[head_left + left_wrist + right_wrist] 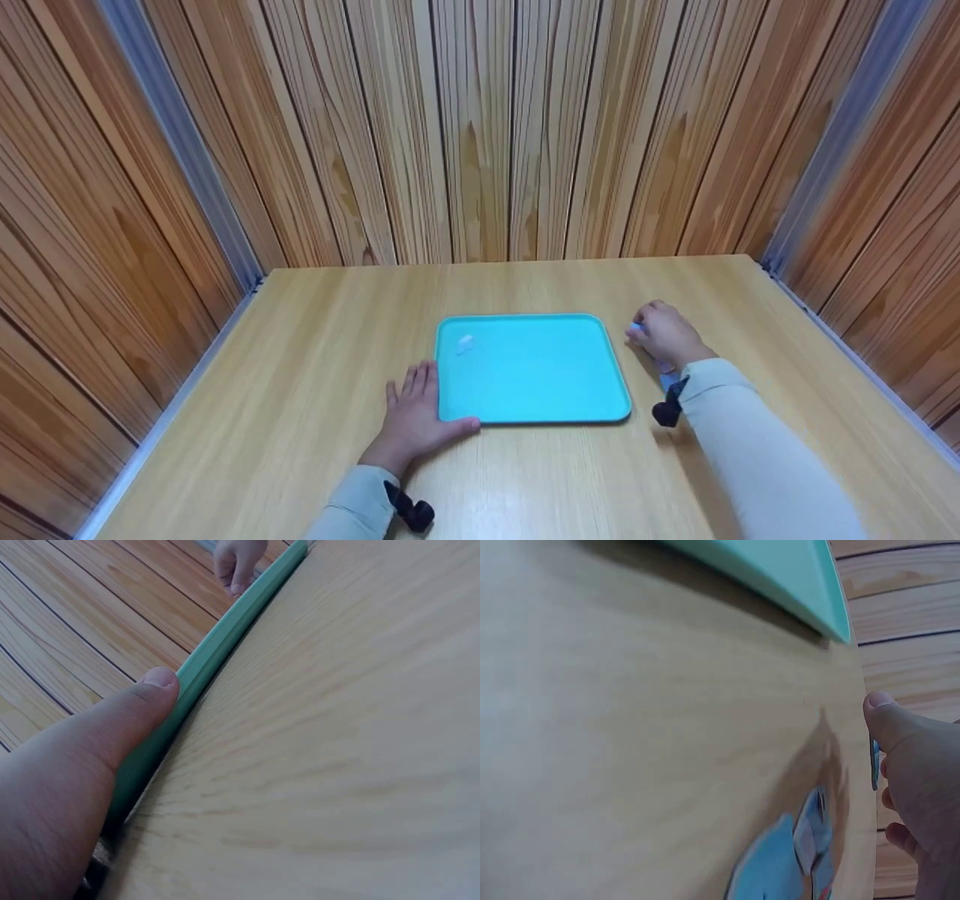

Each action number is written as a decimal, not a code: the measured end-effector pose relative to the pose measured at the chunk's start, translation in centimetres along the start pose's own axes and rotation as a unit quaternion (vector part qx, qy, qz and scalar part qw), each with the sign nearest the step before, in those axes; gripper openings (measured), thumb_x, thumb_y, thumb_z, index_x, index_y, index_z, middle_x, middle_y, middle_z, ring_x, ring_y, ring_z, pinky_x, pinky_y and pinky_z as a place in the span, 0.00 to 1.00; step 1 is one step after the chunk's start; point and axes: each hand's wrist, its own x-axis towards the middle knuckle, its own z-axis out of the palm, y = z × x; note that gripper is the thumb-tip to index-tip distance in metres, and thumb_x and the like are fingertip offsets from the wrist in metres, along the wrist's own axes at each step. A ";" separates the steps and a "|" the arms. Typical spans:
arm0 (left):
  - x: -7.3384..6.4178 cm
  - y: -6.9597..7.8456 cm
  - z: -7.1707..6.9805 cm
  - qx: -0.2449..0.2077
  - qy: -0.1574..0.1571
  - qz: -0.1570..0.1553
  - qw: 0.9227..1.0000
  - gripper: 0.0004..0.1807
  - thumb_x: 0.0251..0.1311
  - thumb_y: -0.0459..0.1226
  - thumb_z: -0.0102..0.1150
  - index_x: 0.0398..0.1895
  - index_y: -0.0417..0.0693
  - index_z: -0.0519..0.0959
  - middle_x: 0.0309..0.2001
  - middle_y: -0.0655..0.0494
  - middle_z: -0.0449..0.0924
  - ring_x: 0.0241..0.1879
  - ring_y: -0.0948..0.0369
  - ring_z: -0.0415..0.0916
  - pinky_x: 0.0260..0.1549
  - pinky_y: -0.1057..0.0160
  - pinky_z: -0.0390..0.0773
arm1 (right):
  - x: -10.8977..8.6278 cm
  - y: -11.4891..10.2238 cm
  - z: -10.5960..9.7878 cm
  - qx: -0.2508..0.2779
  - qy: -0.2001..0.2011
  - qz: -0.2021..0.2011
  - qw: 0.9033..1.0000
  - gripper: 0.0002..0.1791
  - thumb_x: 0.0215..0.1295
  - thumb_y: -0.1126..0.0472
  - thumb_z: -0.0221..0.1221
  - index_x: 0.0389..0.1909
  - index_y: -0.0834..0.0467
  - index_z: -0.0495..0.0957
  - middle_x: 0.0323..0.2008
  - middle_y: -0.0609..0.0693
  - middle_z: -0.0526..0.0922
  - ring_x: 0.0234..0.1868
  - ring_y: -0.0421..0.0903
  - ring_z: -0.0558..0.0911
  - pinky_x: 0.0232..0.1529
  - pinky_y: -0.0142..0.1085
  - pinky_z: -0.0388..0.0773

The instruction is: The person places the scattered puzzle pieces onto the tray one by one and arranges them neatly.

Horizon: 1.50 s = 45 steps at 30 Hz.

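Note:
A turquoise tray point(536, 371) lies flat on the table. My left hand point(412, 424) rests at its near left corner, fingers straight along the left side and thumb against the front rim. In the left wrist view that thumb point(146, 701) touches the tray's outer wall point(217, 645). To the right of the tray, my right hand point(666, 334) pinches a small flat blue puzzle piece point(874, 763) between thumb and fingers, above the table. Several more blue puzzle pieces point(769, 862) lie beneath the right hand and wrist, partly hidden in the head view.
A small whitish patch point(465, 343) shows in the tray's far left part. The wooden table point(315, 337) is enclosed by wood-plank walls point(480, 135) at the back and both sides, with metal strips point(217, 172) at the corners.

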 end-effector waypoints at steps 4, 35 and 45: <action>0.0 0.0 0.1 0.000 -0.001 0.000 1.000 0.73 0.47 0.80 0.53 0.81 0.39 0.42 0.81 0.39 0.40 0.80 0.42 0.34 0.72 0.34 0.30 | 0.6 -1.5 0.5 -0.006 0.002 -0.018 1.000 0.19 0.77 0.54 0.55 0.54 0.67 0.76 0.56 0.67 0.73 0.57 0.65 0.74 0.59 0.60 0.71; -0.1 0.1 -0.2 0.000 -0.001 0.000 1.000 0.72 0.47 0.80 0.53 0.81 0.39 0.42 0.81 0.40 0.39 0.80 0.42 0.34 0.72 0.34 0.29 | 2.6 -9.3 4.0 -0.017 -0.018 -0.058 0.998 0.20 0.75 0.50 0.57 0.55 0.61 0.78 0.61 0.61 0.74 0.63 0.61 0.72 0.64 0.56 0.69; 0.0 0.1 -0.1 -0.007 -0.001 0.002 1.000 0.72 0.47 0.79 0.54 0.81 0.37 0.43 0.81 0.38 0.40 0.80 0.42 0.34 0.71 0.33 0.30 | 2.7 -10.8 5.1 -0.020 -0.003 -0.086 0.996 0.18 0.74 0.51 0.59 0.52 0.62 0.79 0.58 0.61 0.75 0.61 0.60 0.73 0.64 0.55 0.68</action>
